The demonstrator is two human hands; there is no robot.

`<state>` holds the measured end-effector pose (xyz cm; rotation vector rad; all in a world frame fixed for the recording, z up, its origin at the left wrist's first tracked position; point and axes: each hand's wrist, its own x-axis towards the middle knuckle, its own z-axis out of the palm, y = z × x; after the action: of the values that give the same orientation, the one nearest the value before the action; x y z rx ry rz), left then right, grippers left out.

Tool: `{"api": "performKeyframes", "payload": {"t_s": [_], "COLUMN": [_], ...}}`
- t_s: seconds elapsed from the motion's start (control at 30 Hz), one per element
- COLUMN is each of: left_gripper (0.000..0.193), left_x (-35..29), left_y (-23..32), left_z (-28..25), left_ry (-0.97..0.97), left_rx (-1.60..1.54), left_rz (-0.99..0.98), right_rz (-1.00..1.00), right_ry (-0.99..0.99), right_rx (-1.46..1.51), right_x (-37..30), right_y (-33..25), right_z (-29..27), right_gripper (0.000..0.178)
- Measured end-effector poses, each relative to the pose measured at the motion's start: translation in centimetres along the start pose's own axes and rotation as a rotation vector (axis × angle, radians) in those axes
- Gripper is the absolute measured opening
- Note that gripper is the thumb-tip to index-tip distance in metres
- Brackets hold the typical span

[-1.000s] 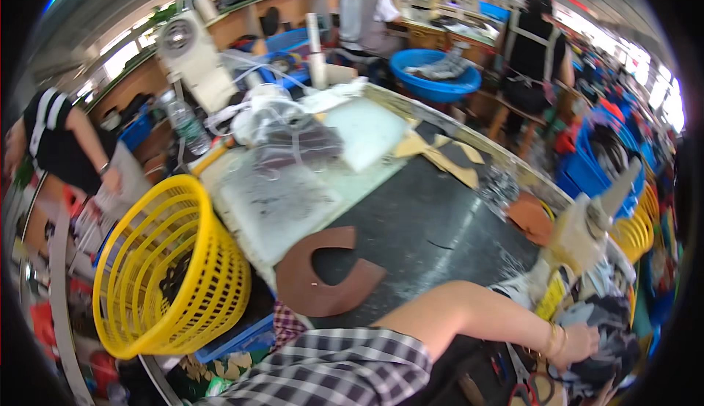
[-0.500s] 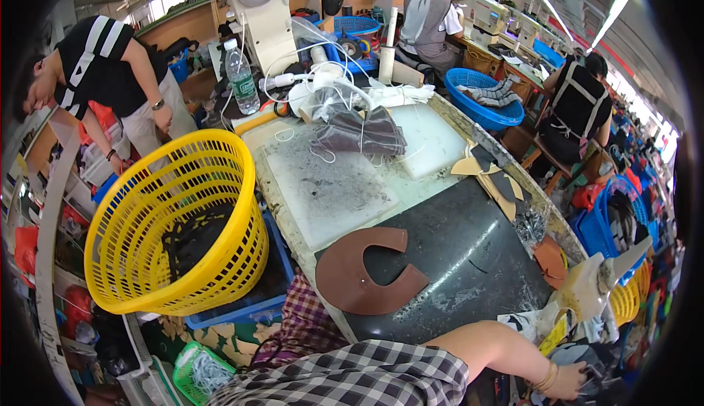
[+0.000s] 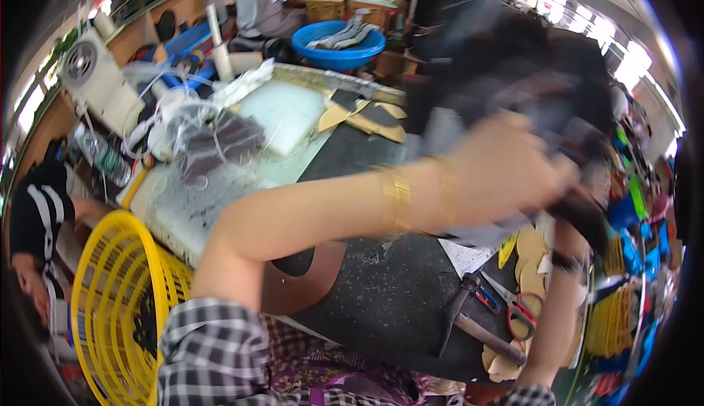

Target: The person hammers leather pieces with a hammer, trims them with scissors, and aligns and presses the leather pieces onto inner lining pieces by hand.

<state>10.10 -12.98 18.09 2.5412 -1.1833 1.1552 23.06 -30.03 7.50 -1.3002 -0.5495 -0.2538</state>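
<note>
My left hand (image 3: 506,167), gold bracelets at its wrist, is raised above the right side of the table and closed on a bundle of black and grey pieces (image 3: 506,61). The bundle is smeared by motion, so its kind does not show. My right forearm (image 3: 554,318) rises from the lower right to the bundle's lower edge; blur and the bundle hide the fingers there. Below my left forearm lies a brown U-shaped piece (image 3: 323,281), partly covered by the arm. A hammer (image 3: 488,333) and red-handled scissors (image 3: 517,307) rest by my right forearm.
On the left stands a yellow basket (image 3: 117,296). A brown stack in clear plastic (image 3: 224,142) and tan and black cut pieces (image 3: 367,116) lie farther back. A blue basin (image 3: 337,43) stands beyond the table. A person (image 3: 44,208) is at far left.
My left hand has lifted from the lower right with the dark bundle in it. My right forearm has come into view. The view has turned right, showing the hammer and scissors.
</note>
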Motion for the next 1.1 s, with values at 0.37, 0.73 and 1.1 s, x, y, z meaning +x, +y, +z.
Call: {"api": "performKeyframes", "payload": {"t_s": [0.37, 0.73, 1.1], "left_gripper": [0.043, 0.09, 0.068], "left_x": [-14.1, -29.0, -29.8], "left_y": [-11.2, -4.3, -6.4], "left_z": [-4.7, -8.5, -15.9], "left_ry": [-0.029, -0.911, -0.406], "left_rx": [-0.507, -0.303, 0.451], "left_rz": [-0.767, -0.963, -0.837], "right_rz": [-0.615, 0.688, 0.793], "right_ry": [-0.154, -0.437, -0.377], "right_rx": [-0.929, -0.006, 0.143], "right_x": [-2.7, -8.0, -10.7], "right_y": [3.5, -3.3, -3.9], "right_z": [13.3, 8.3, 6.6], "right_gripper": [0.073, 0.026, 0.032]}}
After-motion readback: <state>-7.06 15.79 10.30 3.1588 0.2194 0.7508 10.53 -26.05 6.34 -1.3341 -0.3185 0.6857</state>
